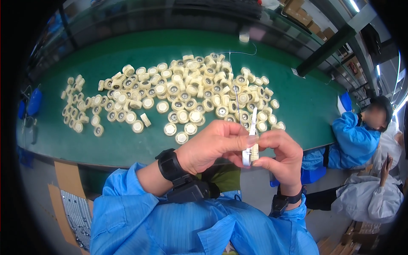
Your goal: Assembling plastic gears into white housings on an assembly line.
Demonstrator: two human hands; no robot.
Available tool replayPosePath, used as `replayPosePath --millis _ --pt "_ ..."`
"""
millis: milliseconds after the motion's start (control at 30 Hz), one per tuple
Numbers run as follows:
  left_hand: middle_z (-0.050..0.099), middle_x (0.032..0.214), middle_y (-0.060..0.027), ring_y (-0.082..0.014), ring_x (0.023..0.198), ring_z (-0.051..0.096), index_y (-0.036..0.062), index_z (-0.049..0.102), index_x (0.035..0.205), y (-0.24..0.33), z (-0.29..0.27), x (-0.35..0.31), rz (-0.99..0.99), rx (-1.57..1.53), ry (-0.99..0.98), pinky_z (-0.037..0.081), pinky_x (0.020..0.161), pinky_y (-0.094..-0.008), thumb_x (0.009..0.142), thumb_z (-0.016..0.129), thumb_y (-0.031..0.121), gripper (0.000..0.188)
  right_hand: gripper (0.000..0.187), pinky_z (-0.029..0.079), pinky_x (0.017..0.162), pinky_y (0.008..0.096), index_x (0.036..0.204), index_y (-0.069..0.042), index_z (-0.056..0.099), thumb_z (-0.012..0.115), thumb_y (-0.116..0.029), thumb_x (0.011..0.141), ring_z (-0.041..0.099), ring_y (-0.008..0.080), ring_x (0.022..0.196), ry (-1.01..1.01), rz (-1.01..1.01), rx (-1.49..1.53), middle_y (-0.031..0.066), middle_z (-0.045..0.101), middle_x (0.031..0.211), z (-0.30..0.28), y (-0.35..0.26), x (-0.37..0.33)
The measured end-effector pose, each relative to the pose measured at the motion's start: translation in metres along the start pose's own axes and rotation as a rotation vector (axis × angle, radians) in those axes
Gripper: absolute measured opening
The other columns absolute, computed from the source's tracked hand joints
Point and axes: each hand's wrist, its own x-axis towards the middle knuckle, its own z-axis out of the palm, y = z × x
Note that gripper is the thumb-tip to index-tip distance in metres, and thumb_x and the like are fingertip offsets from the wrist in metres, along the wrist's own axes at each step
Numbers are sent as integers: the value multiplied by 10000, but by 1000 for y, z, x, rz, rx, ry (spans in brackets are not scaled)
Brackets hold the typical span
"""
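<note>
In front of my chest, over the table's near edge, both hands are closed and meet at the fingertips. My left hand (214,142) pinches a slim white plastic piece (253,122), whose narrow end points up and away from me. Pressed against its right side is a cream toothed wheel (254,153), gripped by the fingers of my right hand (282,155). Fingers cover parts of both items, so I cannot tell how they join. A thin cord (237,100) runs down from the far side of the table to behind my left fingers.
Many loose cream toothed wheels (182,117), some showing dark centres, are heaped across the green table (123,148). A blue object (34,102) stands at the left end. On the right sits a person in blue (355,138), with another in white (365,197) nearer.
</note>
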Motion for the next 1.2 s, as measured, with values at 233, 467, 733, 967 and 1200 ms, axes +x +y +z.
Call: replayPosePath --millis 233,467,733,967,1200 --pt "652 965 -39 -81 850 611 -8 592 1103 -9 -2 3 29 350 41 500 745 -223 950 560 193 254 346 509 692 307 940 -19 659 819 -117 650 611 225 791 -14 -164 -365 108 604 920 12 0 1" --pt "582 1136 -93 -183 938 634 2 509 1191 95 9 -30 391 685 255 506 849 -317 920 524 78 282 306 510 691 294 1069 -14 634 692 -71 774 627 214 844 299 -44 -354 121 638 976 -48 17 20" --pt "600 1064 -43 -144 893 609 37 494 1288 300 -135 3 760 1031 729 492 789 -276 929 530 136 375 334 493 678 267 1090 -76 653 677 -70 757 610 184 942 267 198 -404 90 630 1081 -120 116 31" --pt "660 1009 -184 -323 855 682 12 651 1052 301 -364 54 280 1132 1395 581 584 -413 737 694 92 328 456 389 998 364 1151 -102 650 709 -114 699 534 260 1109 36 221 -310 104 603 1191 -115 140 27" --pt "629 1087 -231 -383 1031 600 -2 648 1043 276 -395 51 -26 1787 1462 460 914 -489 763 677 282 400 411 408 953 311 1157 -34 629 689 -109 757 549 179 1066 51 438 -7 70 629 1139 -123 137 41"
